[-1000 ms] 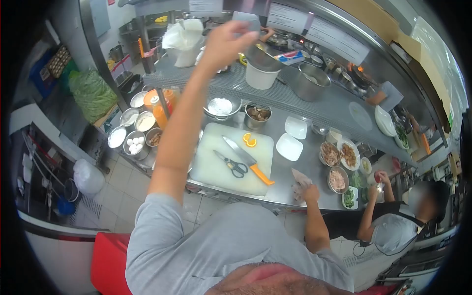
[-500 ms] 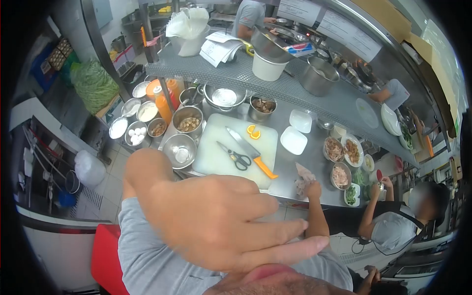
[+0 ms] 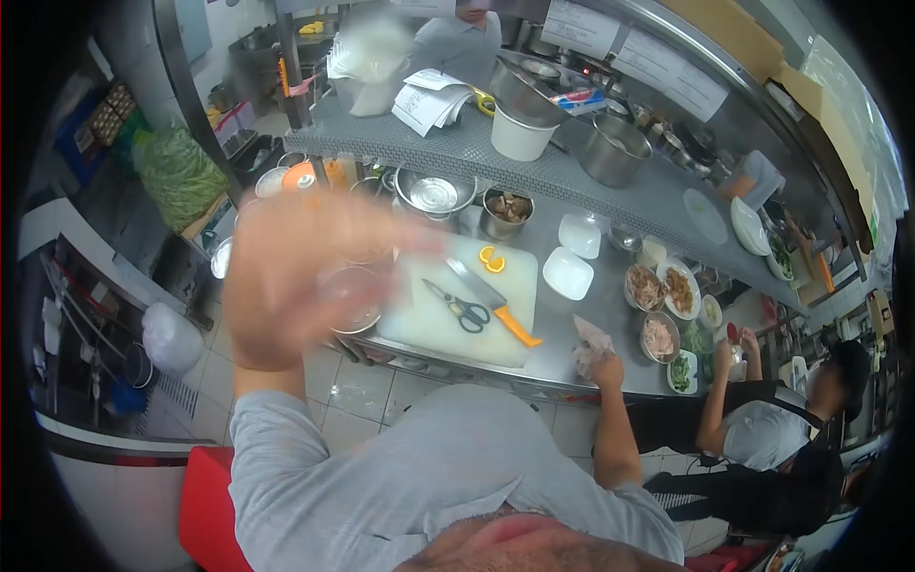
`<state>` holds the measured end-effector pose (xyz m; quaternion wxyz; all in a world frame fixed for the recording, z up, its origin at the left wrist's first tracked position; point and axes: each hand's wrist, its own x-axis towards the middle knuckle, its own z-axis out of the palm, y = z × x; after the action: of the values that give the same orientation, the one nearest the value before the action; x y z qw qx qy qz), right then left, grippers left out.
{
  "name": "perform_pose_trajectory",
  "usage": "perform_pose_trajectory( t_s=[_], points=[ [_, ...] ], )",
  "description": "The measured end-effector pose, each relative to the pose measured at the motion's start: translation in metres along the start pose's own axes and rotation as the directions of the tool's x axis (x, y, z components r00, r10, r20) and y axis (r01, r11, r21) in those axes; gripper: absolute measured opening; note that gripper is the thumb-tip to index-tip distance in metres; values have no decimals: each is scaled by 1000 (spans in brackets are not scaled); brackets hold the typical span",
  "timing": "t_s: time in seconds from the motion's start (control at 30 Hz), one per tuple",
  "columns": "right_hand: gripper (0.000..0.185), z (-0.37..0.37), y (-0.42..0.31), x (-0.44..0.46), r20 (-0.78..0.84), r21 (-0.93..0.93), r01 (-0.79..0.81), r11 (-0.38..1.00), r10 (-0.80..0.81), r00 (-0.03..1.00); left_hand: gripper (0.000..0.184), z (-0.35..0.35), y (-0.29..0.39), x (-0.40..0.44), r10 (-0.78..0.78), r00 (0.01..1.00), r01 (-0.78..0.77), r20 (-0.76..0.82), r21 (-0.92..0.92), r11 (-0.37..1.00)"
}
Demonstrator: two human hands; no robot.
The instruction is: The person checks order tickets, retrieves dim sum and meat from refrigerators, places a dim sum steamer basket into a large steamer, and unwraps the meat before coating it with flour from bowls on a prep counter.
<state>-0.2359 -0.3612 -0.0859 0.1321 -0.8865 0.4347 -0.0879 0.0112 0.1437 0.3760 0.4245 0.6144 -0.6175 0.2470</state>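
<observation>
Gripping a crumpled cloth [image 3: 588,339] at the near edge of a steel bench [image 3: 558,324], a person's right hand [image 3: 605,370] has its fingers closed around the lower end, with the pale upper folds spreading away from the edge. The left hand [image 3: 291,276], blurred, hangs raised in front of the bench's left end, its fingers parted and nothing visible in them; how far it is from the surface, the view cannot tell. Between the two lies a white cutting board [image 3: 410,324], bearing a pair of scissors [image 3: 457,307] near its middle, two orange pieces [image 3: 491,258] toward its far right corner, and a knife [image 3: 490,298] slanting to the near right corner, yellow handle end just beside the cloth's side. Good handling here, by this view, means gathering the loose folds into the palm, so that none snags that handle or brushes the white dish [image 3: 568,275] beyond. A low, flat right wrist should give the steadiest hold at the edge, while the free left hand would be safest passing well clear of the blade and scissor points.
</observation>
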Motion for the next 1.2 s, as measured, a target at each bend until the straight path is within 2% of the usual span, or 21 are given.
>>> perform_pose_trajectory(
  t_s=[0.03,0.07,0.1,0.13,0.2,0.27,0.33,0.4,0.43,0.5,0.57,0.6,0.73,0.9,0.93,1.0,1.03,1.07,1.13,1.17,1.2],
  points=[
    [31,-12,-11,-14,-105,93,29,995,-19,994,17,-9,-23,12,-106,994,105,-9,-64,992],
    [31,-22,-24,-30,-211,184,70,980,-30,977,20,-18,-63,15,-99,994,99,-51,11,995],
    [32,-24,-28,-43,-311,267,119,956,-32,950,28,-18,-94,18,-233,967,216,-104,-158,964],
    [31,-18,-21,-54,-349,247,89,965,3,937,28,-22,-117,24,-301,939,260,-167,-227,939],
    [30,0,-5,-79,-429,212,25,977,70,901,27,-23,-167,33,-334,909,292,-248,-191,937],
    [30,5,6,-117,-221,366,-44,930,132,966,27,-25,-194,36,-380,888,346,-260,-168,923],
    [31,13,9,-162,-59,280,-238,930,264,963,28,-23,-210,45,-422,881,398,-213,-149,905],
    [45,83,83,-205,276,149,-319,936,270,923,26,-17,-208,53,-351,911,333,-215,-117,936],
    [49,109,107,-237,375,165,-331,929,251,892,25,-16,-204,56,-313,925,298,-217,-99,949],
    [53,178,172,-308,442,128,140,982,-183,878,28,1,-188,64,-283,949,250,-136,-219,943],
    [52,156,152,-324,603,202,-39,979,-93,793,31,22,-176,76,-296,955,276,-16,-319,907],
    [51,144,142,-326,646,205,-95,974,-61,761,36,37,-173,84,-388,920,384,62,-346,856],
    [49,109,123,-305,694,213,-199,956,-5,720,45,107,-185,125,-452,890,426,56,-453,783],
    [45,92,121,-279,688,215,-108,971,-73,722,42,149,-208,166,-450,880,450,155,-579,680],
    [45,85,115,-273,694,214,-147,966,-44,719,39,150,-204,166,-465,870,463,163,-596,657],
    [43,72,100,-263,707,260,-496,828,187,682,39,147,-195,163,-493,862,462,117,-582,670],
    [41,61,91,-264,692,320,-668,672,315,649,38,146,-188,157,-511,854,469,101,-574,671],
    [37,71,104,-260,719,319,-669,672,289,633,40,142,-184,152,-522,847,483,97,-548,682],
    [37,85,129,-262,667,347,-394,851,71,741,41,138,-182,135,-522,853,452,16,-522,723],
    [39,101,153,-261,642,286,18,958,-205,739,41,138,-179,125,-525,851,442,-26,-506,741],
    [42,118,178,-260,567,203,432,879,-465,680,42,136,-168,116,-529,847,438,-55,-492,752]
  ],
)
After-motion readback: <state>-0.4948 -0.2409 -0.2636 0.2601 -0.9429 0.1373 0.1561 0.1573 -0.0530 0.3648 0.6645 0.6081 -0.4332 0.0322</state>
